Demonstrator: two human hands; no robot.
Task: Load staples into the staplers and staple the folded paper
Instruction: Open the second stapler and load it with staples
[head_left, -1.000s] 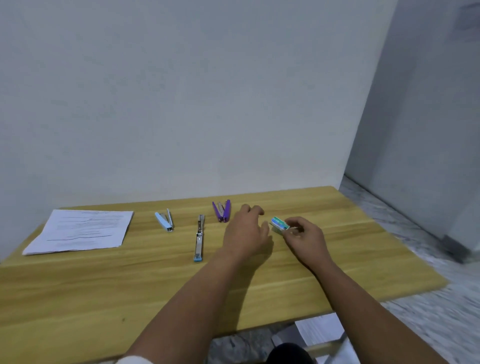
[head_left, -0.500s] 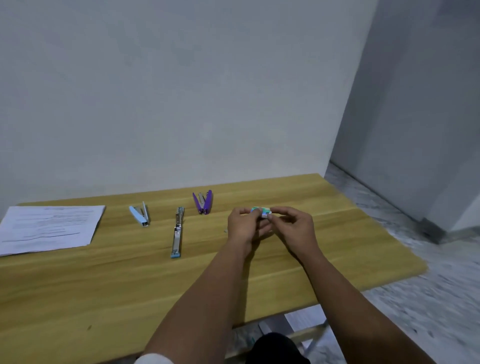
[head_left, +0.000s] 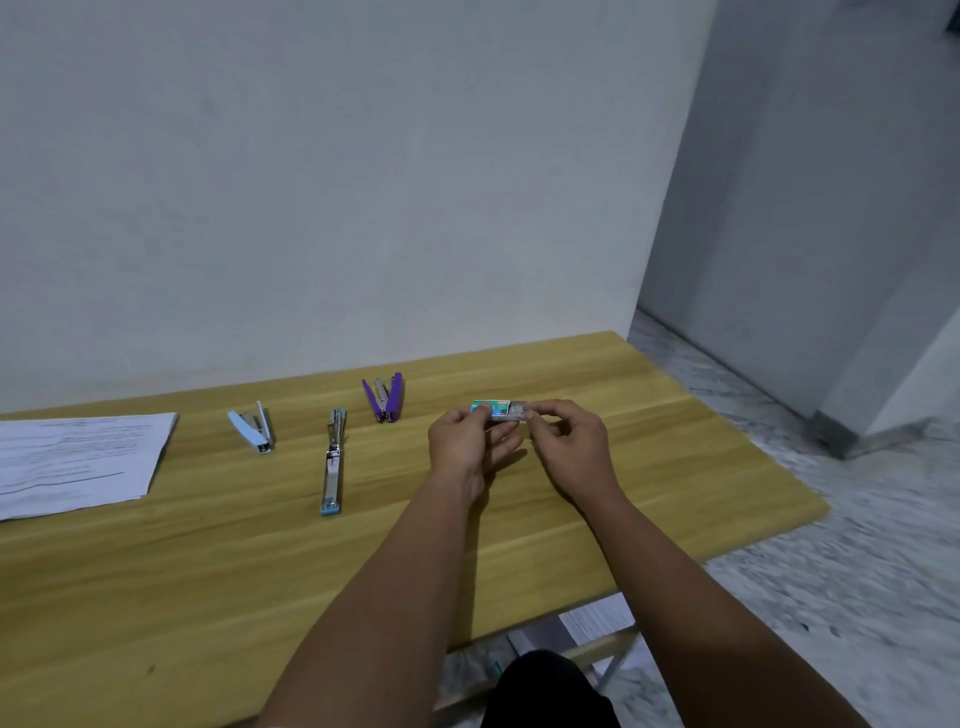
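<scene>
**Staple box held in both hands above the wooden table**

Both hands sit close together over the table (head_left: 675, 467), a light, yellowish wood-grain top with straight edges. The left hand (head_left: 465, 441) pinches the staple box (head_left: 493, 408), a small flat carton printed green and teal; its print is too small to read. The right hand (head_left: 569, 441) has fingertips curled onto the box's pale grey inner part, which sticks out of the sleeve on the right side (looks like a tray, can't confirm).

Left of the box, three staplers lie on the wood, well apart from each other. The purple stapler (head_left: 385, 399) is nearest the box, hinged open in a narrow V, grey metal inside. Further left, the long stapler (head_left: 331, 462) lies fully opened out flat, a bare metal strip with a light blue end. Beyond that, the pale blue stapler (head_left: 253, 430), also spread in a V.

Farthest left of the box, white paper (head_left: 78, 462) lies flat, with printed lines too faint to read.
</scene>
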